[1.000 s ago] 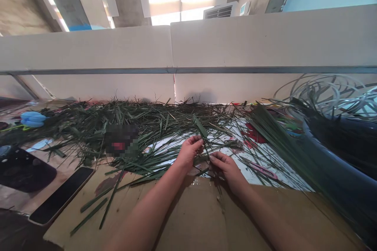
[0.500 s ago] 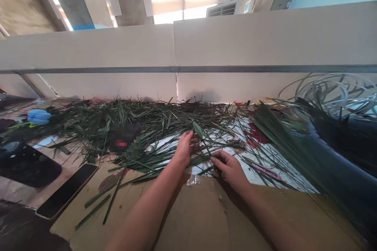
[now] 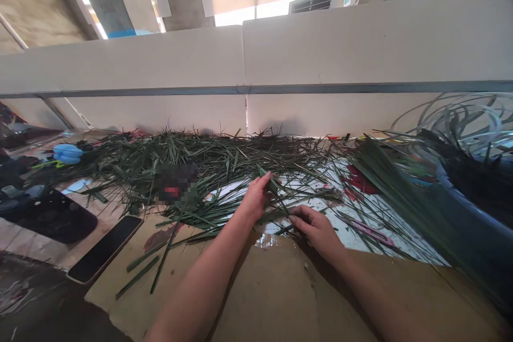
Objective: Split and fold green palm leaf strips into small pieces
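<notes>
My left hand [image 3: 256,196] is closed around the broad end of a green leaf strip [image 3: 274,186], thumb and fingers pressed on it. Its narrow stem slants down to the right, where my right hand [image 3: 315,228] pinches the lower end between thumb and fingertips. Both hands are above the front part of a heap of loose green leaf strips [image 3: 224,160]. Under the forearms lies a brown cardboard sheet [image 3: 276,288]. Pink-handled scissors [image 3: 371,232] rest to the right of my right hand.
A phone [image 3: 105,248] and a dark bottle [image 3: 48,216] lie at the left. A bundle of long leaves [image 3: 385,171] leans by a blue tub [image 3: 452,187] on the right, near coiled clear tubing [image 3: 473,112]. A low white wall [image 3: 320,53] stands behind.
My left fingers have closed over the leaf's broad end, which stood out more fully before. My right hand keeps its pinch on the stem. The whole view has shifted slightly.
</notes>
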Motion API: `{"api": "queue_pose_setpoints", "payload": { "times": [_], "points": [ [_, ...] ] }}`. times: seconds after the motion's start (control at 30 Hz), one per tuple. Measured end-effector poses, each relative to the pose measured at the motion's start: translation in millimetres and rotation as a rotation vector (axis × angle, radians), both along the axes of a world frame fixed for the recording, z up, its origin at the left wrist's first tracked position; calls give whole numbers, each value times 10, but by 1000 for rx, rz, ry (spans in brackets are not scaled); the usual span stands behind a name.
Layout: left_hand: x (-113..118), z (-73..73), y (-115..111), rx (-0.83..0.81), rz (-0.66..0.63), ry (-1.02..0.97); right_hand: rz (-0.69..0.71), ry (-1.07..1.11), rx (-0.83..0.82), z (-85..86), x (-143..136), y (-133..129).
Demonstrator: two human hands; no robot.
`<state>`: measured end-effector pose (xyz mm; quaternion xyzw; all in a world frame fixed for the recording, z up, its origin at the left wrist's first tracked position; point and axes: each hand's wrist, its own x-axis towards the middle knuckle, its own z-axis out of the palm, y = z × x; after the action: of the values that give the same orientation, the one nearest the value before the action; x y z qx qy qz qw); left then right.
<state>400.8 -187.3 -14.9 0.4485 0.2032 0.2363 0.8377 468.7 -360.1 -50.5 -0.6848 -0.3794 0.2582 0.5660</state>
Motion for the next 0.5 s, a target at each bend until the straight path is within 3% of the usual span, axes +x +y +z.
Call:
{"api": "queue_pose_setpoints", "payload": {
  "times": [0.5],
  "points": [
    [10, -102, 133, 154, -13, 88, -1, 237, 86, 9, 20, 3]
  ]
}}
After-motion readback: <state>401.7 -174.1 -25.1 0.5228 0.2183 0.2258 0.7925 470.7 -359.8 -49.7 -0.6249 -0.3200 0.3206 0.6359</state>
